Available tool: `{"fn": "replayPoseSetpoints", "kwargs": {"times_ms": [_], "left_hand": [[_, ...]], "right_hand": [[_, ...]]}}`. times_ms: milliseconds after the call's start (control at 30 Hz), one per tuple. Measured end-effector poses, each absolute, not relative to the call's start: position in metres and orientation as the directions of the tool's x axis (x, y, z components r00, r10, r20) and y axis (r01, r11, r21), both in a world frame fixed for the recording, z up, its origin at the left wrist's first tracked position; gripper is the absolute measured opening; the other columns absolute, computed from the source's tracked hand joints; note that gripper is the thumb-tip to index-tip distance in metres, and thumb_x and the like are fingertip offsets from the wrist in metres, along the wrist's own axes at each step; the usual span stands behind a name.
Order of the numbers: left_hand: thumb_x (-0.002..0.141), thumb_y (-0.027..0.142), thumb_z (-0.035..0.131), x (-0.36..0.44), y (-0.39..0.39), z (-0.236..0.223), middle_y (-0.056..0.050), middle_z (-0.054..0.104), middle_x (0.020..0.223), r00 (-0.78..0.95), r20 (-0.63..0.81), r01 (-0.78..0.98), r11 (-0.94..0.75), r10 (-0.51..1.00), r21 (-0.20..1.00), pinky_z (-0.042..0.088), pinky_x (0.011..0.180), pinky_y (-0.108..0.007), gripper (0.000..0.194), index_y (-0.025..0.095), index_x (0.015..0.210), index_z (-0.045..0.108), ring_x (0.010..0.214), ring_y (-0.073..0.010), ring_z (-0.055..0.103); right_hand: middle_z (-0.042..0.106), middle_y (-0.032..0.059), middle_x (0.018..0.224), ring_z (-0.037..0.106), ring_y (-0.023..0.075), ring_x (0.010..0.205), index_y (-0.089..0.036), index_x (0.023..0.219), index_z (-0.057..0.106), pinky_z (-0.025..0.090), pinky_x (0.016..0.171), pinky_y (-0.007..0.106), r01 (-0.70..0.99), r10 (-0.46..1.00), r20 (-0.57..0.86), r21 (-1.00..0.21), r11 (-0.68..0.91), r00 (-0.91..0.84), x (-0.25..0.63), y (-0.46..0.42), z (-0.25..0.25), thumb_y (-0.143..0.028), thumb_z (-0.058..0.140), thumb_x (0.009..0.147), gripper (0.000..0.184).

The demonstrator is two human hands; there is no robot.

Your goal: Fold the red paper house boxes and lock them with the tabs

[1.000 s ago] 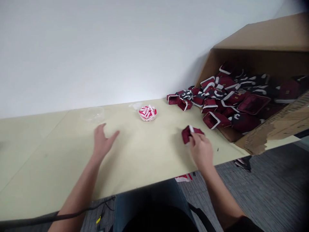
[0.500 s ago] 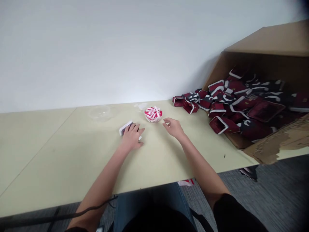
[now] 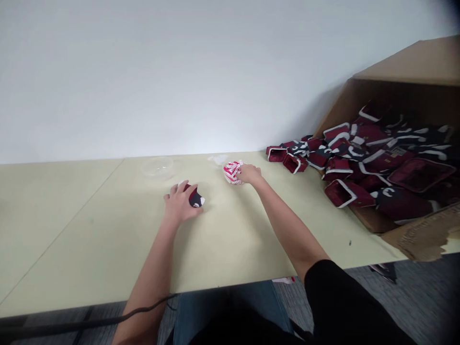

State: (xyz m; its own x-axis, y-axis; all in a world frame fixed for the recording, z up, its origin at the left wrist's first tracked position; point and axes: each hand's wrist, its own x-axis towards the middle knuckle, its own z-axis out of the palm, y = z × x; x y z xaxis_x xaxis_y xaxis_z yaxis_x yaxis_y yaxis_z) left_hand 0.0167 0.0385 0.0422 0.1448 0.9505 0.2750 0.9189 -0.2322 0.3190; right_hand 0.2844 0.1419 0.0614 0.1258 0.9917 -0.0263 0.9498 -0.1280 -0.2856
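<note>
My left hand (image 3: pixel 177 206) is curled over a small maroon-and-black fabric cover (image 3: pixel 196 199) with white trim, which lies on the table. Its fingers grip the cover from above and hide part of it. My right hand (image 3: pixel 250 174) reaches into a small clear bowl (image 3: pixel 235 182) full of red-and-white striped packets (image 3: pixel 231 171). The fingers of that hand are drawn together at the packets, and whether one is pinched between them is hidden.
A clear plastic lid or dish (image 3: pixel 158 167) sits at the back left. Scraps of clear plastic (image 3: pixel 218 159) lie behind the bowl. On the right, a tipped cardboard box (image 3: pixel 406 60) spills many maroon covers (image 3: pixel 338 192) onto the table (image 3: pixel 108 239). A black cable (image 3: pixel 143 309) crosses near the front edge.
My right hand has moved from beside the bowl into the packets. My left hand has turned the cover and now wraps around it. The view has shifted slightly.
</note>
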Motion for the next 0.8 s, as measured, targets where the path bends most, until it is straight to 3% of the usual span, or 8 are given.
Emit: {"fn": "replayPoseSetpoints", "kwargs": {"times_ms": [100,167,200,300,367,467,567,800], "left_hand": [[0.057,0.034,0.071,0.013,0.042,0.045,-0.01,0.054,0.139,-0.006,0.336,0.655,-0.25,0.942,0.713,0.043,0.102,-0.053,0.065,0.026,0.121,0.064,0.127,-0.0391,0.049],[0.057,0.036,0.069,0.016,0.043,0.046,-0.011,0.063,0.124,-0.11,0.245,0.28,-0.206,0.963,0.937,0.051,0.092,-0.044,0.06,0.021,0.114,0.065,0.112,-0.0336,0.06],[0.057,0.038,0.068,0.018,0.043,0.047,-0.01,0.065,0.116,-0.138,0.157,0.086,-0.146,0.978,0.986,0.053,0.085,-0.041,0.059,0.019,0.113,0.064,0.104,-0.0314,0.063],[0.059,0.043,0.064,0.029,0.039,0.053,-0.009,0.069,0.105,-0.09,-0.158,-0.286,0.126,0.983,0.95,0.056,0.072,-0.041,0.057,0.019,0.11,0.063,0.092,-0.0306,0.066],[0.063,0.047,0.062,0.036,0.033,0.057,-0.01,0.07,0.106,0.021,-0.31,-0.406,0.291,0.951,0.866,0.057,0.072,-0.046,0.051,0.019,0.105,0.064,0.093,-0.033,0.067],[0.067,0.048,0.061,0.044,0.025,0.062,-0.011,0.071,0.105,0.192,-0.401,-0.501,0.441,0.896,0.745,0.056,0.078,-0.054,0.045,0.019,0.101,0.066,0.093,-0.0349,0.069],[0.07,0.048,0.061,0.05,0.02,0.062,-0.011,0.072,0.102,0.293,-0.412,-0.504,0.505,0.863,0.701,0.055,0.083,-0.056,0.046,0.018,0.105,0.066,0.093,-0.0344,0.07],[0.075,0.057,0.052,0.054,0.02,0.052,-0.013,0.071,0.114,0.35,-0.296,-0.454,0.437,0.889,0.776,0.054,0.088,-0.056,0.063,0.019,0.124,0.062,0.109,-0.0379,0.065]], "right_hand": [[0.072,0.0101,0.112,0.064,0.0281,0.11,-0.02,0.102,0.066,0.041,0.097,0.045,0.942,0.991,0.03,-0.317,-0.113,0.129,0.288,0.134,0.057,-0.029,0.062,0.084,0.021],[0.071,0.0065,0.112,0.064,0.0242,0.109,-0.023,0.107,0.063,0.043,0.097,0.042,0.919,0.984,0.12,-0.386,-0.078,0.134,0.29,0.124,0.053,-0.03,0.054,0.089,0.021],[0.071,0.0057,0.11,0.065,0.0223,0.105,-0.023,0.107,0.062,0.045,0.095,0.039,0.885,0.971,0.194,-0.464,-0.035,0.14,0.29,0.117,0.05,-0.031,0.053,0.091,0.021],[0.071,0.0055,0.098,0.068,0.0187,0.087,-0.02,0.098,0.061,0.052,0.082,0.033,0.618,0.881,0.432,-0.751,0.233,0.192,0.277,0.089,0.039,-0.036,0.058,0.088,0.019],[0.071,0.0047,0.094,0.069,0.0178,0.08,-0.02,0.094,0.061,0.055,0.075,0.031,0.377,0.831,0.521,-0.822,0.426,0.197,0.259,0.066,0.031,-0.04,0.063,0.085,0.021],[0.071,0.0046,0.095,0.07,0.018,0.085,-0.022,0.095,0.063,0.058,0.077,0.032,0.216,0.758,0.631,-0.773,0.596,0.164,0.231,0.035,0.024,-0.038,0.064,0.086,0.018],[0.073,0.0047,0.096,0.069,0.0192,0.094,-0.024,0.091,0.066,0.057,0.087,0.036,0.294,0.646,0.756,-0.644,0.706,0.104,0.215,0.018,0.022,-0.033,0.065,0.088,0.01],[0.071,0.0063,0.104,0.068,0.0197,0.097,-0.026,0.095,0.072,0.057,0.089,0.036,0.304,0.586,0.805,-0.539,0.786,-0.089,0.221,0.016,0.017,-0.032,0.069,0.086,0.011]]}}
